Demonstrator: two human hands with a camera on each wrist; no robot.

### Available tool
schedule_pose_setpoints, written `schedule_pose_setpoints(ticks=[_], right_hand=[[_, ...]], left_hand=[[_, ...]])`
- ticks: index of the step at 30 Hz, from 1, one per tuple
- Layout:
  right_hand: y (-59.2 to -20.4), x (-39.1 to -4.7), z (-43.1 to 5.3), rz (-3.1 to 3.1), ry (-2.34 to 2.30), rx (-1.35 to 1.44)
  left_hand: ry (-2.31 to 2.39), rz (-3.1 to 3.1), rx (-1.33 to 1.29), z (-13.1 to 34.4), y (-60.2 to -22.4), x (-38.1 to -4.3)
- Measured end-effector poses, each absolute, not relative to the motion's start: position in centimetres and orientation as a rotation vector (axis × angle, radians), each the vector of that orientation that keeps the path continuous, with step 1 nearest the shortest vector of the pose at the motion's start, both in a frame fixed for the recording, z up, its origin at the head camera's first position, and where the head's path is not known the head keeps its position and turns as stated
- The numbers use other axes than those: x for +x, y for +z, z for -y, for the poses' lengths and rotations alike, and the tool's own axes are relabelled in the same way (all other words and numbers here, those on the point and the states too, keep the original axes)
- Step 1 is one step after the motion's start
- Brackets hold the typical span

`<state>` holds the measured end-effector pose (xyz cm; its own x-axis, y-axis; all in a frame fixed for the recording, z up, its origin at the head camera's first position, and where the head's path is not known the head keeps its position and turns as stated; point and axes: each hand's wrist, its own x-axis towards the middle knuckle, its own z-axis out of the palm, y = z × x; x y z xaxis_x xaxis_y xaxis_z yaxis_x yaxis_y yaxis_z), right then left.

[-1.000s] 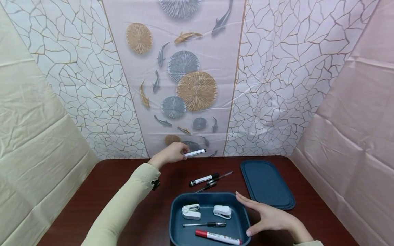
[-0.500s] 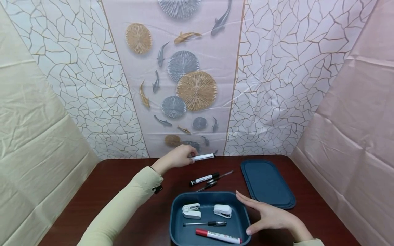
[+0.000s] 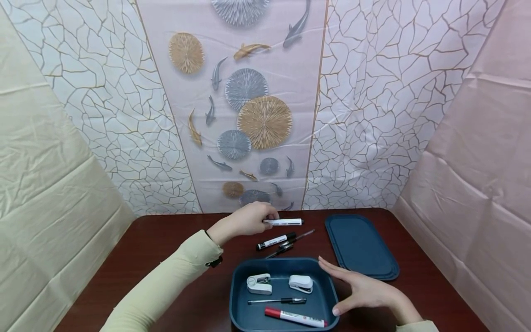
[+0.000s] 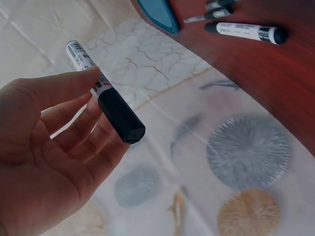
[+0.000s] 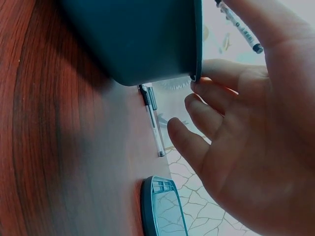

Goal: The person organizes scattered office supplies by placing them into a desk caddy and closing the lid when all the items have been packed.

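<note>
My left hand [image 3: 249, 221] pinches a white-barrelled marker [image 3: 288, 222] between thumb and fingers, over the back of the table. The left wrist view shows the marker's black cap [image 4: 120, 115] pointing away from the thumb. My right hand [image 3: 367, 293] is spread along the right side of a dark blue box [image 3: 271, 261], fingertips at its far right corner and thumb at the near side. Inside the box lie a small white stapler [image 3: 300, 283], another white stapler-like object [image 3: 259, 285], a black-capped pen [image 3: 277, 301] and a red-capped marker [image 3: 295, 317].
Behind the box, a black-capped marker [image 3: 274, 242] lies on the table beside two pens, one clear pen [image 3: 306, 234] and one dark pen [image 3: 281, 250]. A flat blue lid [image 3: 361, 246] lies at the right. Patterned cloth [image 3: 265, 122] hangs along the table's back edge.
My left hand has moved right and a little toward me with the marker, which now lies nearly level across the head view. The right hand stays at the box.
</note>
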<state>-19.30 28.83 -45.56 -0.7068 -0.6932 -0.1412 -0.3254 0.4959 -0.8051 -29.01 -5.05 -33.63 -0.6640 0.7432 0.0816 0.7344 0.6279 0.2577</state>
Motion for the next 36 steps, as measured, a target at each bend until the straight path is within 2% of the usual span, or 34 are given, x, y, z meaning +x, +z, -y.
schedule_pose_setpoints(ticks=[7, 36], right_hand=[[-45.7, -19.3, -28.8, -2.291, -1.096, -0.843], [-45.6, -19.2, -28.8, -2.279, -1.111, -0.84]], left_hand=[[0.403, -2.788, 1.359, 4.6, -33.7, -27.8], [0.266, -2.708, 1.354, 4.0, -37.6, -26.6]])
